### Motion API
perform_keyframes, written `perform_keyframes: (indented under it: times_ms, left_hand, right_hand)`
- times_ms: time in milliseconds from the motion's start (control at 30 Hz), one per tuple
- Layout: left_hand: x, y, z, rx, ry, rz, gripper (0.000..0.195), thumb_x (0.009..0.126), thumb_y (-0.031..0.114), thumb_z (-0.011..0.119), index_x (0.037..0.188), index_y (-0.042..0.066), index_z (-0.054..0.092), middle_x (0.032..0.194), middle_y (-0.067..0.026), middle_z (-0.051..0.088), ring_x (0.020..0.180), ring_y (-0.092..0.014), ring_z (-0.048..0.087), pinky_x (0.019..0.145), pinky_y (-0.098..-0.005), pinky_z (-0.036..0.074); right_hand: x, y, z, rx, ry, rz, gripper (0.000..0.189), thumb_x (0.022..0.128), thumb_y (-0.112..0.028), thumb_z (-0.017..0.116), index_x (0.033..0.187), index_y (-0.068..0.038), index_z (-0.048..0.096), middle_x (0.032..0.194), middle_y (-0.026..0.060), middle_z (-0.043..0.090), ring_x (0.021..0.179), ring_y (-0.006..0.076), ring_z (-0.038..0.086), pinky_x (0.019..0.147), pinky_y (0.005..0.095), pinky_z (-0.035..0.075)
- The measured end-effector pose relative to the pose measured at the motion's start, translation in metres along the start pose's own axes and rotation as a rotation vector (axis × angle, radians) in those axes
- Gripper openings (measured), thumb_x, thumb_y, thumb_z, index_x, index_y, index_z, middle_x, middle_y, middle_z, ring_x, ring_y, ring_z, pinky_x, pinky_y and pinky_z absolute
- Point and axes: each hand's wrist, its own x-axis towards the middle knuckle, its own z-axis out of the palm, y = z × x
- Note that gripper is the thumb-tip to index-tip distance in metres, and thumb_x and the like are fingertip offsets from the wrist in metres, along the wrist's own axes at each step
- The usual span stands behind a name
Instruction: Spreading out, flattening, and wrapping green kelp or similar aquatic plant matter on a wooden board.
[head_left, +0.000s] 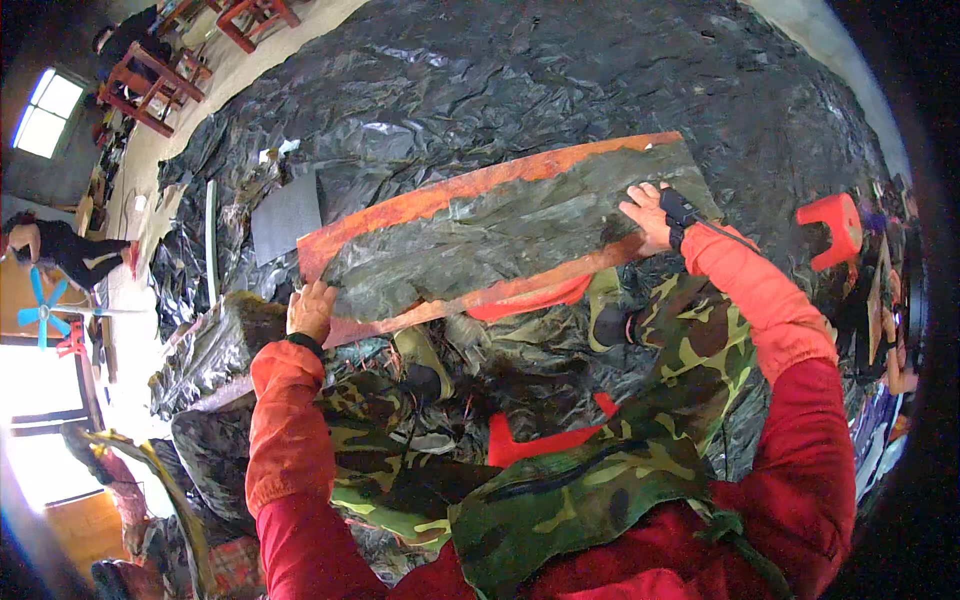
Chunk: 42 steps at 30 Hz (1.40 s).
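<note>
A long board (495, 174) with an orange-red border lies tilted across in front of my knees. Over its middle is spread a thin, wrinkled dark grey-green sheet (480, 229), whose material I cannot make out for sure. My left hand (312, 307) grips the board's left end, fingers curled over the edge. Near the other end, my right hand (649, 216) rests on the sheet with its fingers apart and its heel by the near edge. A black device with a cable is strapped to the back of that hand.
Crumpled black plastic sheeting (480, 90) covers the floor. A grey textured panel (287, 217) and a pale strip (211, 240) lie at left. A red plastic stool (834, 229) stands at right. Wooden stools (150, 90), a blue-bladed fan (43, 307) and other people are farther off.
</note>
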Motion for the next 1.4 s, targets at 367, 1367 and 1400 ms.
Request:
perform_keyframes:
  times_ms: [367,1367,1400]
  left_hand:
    - [0.065,0.101,-0.020,-0.523,0.182,0.005,0.023,0.073,0.020,0.064,0.094,0.011,0.063,0.093,-0.0087,0.057,0.091,-0.029,0.055,0.077,-0.0398,0.047]
    - [0.096,0.142,-0.047,-0.486,-0.015,-0.111,0.061,0.063,0.022,0.077,0.119,0.021,0.054,0.121,-0.0089,0.043,0.108,-0.033,0.045,0.081,-0.0461,0.047]
    - [0.099,0.145,-0.046,-0.483,-0.013,-0.124,0.067,0.062,0.026,0.078,0.122,0.021,0.051,0.124,-0.0094,0.041,0.111,-0.034,0.042,0.082,-0.0475,0.047]
  right_hand:
    - [0.068,-0.067,-0.009,0.492,0.312,0.005,0.028,0.070,-0.021,0.068,0.092,-0.009,0.057,0.089,0.0097,0.053,0.085,0.0304,0.054,0.072,0.0402,0.045]
    - [0.090,-0.074,-0.020,0.489,-0.001,0.309,0.048,0.060,-0.039,0.076,0.097,-0.014,0.060,0.097,0.0163,0.056,0.090,0.0366,0.056,0.071,0.0472,0.046]
    - [0.086,-0.061,-0.009,0.474,0.097,0.413,0.046,0.062,-0.040,0.074,0.098,-0.014,0.061,0.099,0.0162,0.057,0.090,0.0349,0.057,0.072,0.0469,0.046]
